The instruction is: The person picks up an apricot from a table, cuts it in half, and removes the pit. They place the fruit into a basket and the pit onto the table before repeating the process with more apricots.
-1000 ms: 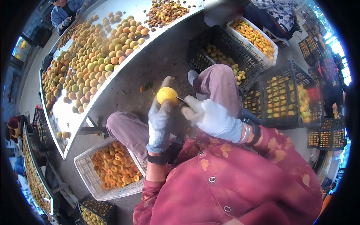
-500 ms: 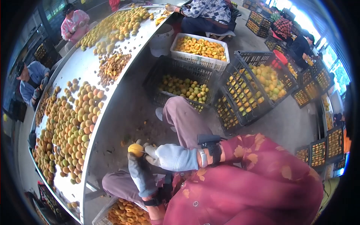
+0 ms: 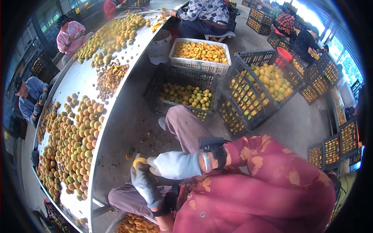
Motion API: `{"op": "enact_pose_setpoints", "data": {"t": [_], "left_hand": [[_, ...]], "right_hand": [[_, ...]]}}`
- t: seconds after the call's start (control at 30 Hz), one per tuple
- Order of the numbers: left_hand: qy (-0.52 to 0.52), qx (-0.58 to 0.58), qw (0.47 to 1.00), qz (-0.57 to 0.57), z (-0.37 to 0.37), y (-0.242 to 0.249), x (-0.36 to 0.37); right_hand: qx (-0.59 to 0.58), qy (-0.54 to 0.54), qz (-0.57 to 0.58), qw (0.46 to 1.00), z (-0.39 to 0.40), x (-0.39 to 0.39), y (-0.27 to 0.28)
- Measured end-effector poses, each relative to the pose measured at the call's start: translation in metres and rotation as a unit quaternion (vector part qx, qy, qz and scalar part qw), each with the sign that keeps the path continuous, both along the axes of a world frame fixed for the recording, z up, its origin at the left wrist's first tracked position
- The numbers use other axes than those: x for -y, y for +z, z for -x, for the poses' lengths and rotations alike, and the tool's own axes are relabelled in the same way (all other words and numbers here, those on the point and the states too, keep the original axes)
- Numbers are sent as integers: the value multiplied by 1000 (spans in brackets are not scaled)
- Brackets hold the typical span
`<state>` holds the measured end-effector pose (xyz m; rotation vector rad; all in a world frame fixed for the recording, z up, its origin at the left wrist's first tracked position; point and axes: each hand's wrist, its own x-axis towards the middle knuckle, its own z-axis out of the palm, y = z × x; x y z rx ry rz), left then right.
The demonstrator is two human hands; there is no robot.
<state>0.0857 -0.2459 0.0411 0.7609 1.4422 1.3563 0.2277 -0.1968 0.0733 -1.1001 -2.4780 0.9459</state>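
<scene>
My left hand [image 3: 145, 182], in a grey and pale glove, is closed around a yellow-orange apricot [image 3: 140, 161]. Only the upper part of the fruit shows above the fingers. My right hand [image 3: 171, 164], in a pale blue-white glove, is beside the apricot with its fingers pinched. Whatever those fingers hold, if anything, is hidden. Below my left forearm sits a crate of opened apricot pieces [image 3: 138, 224], partly out of view. The metal table [image 3: 105, 136] is close by on the left, bearing many whole apricots [image 3: 79, 145].
A black crate [image 3: 149, 91] of whole apricots stands ahead of my knee. Beyond it are a white crate [image 3: 171, 58] of halves and a white bucket [image 3: 159, 48]. Tilted black crates [image 3: 252, 116] stand to the right. Several people work around the table, one in blue [image 3: 35, 93].
The apricot has turned in my left hand and shows less of itself. My right hand has drawn slightly back from it. The whole view has shifted a little.
</scene>
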Motion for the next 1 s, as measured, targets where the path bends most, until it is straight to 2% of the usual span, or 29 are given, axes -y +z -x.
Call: {"op": "enact_pose_setpoints", "data": {"t": [0.03, 0.1, 0.13, 0.23, 0.27, 0.33, 0.37, 0.43, 0.5, 0.57, 0.63, 0.7, 0.83, 0.93, 1.0], "left_hand": [[0, 0, 1000, 0, 0, -9, -2], [17, 273, 961, -42, -2, -35, -10], [-15, 305, 951, -46, 1, -40, -9], [-44, 325, 944, -45, 1, -34, -4], [-42, 325, 944, -44, 4, -33, -4], [-41, 147, 988, -4, 14, -32, -6], [-39, 145, 989, -3, 17, -32, -9], [-31, -53, 998, 9, 19, -26, -11], [10, -27, 999, -36, 7, -6, -13], [14, 26, 999, -14, 9, -7, -13], [5, 33, 999, -19, 7, 1, -12], [15, 47, 999, -22, 6, 1, -9], [69, 27, 994, -75, 4, 6, -6], [64, 24, 992, -108, 5, 11, 1], [53, 7, 993, -108, 8, 6, 6]], "right_hand": [[-16, -8, -19, 1000, 1, 2, -6], [-5, -34, 7, 999, 7, 4, -14], [5, -60, 35, 998, 10, 5, -16], [0, -74, 24, 997, 8, 10, -24], [1, -73, 26, 997, 7, 12, -29], [45, -57, -45, 996, 4, 14, -40], [44, -56, -44, 997, 1, 13, -47], [-13, -24, -144, 989, 0, 15, -54], [3, -36, -175, 984, -2, 14, -43], [2, -24, -219, 976, 1, 11, -54], [22, -26, -218, 975, -1, 13, -38], [19, -43, -149, 988, 5, 10, -35], [-38, -12, -135, 990, 9, 2, -34], [-53, 13, -43, 998, 8, 1, -24], [-89, 28, -53, 994, 8, -2, -31]]}}
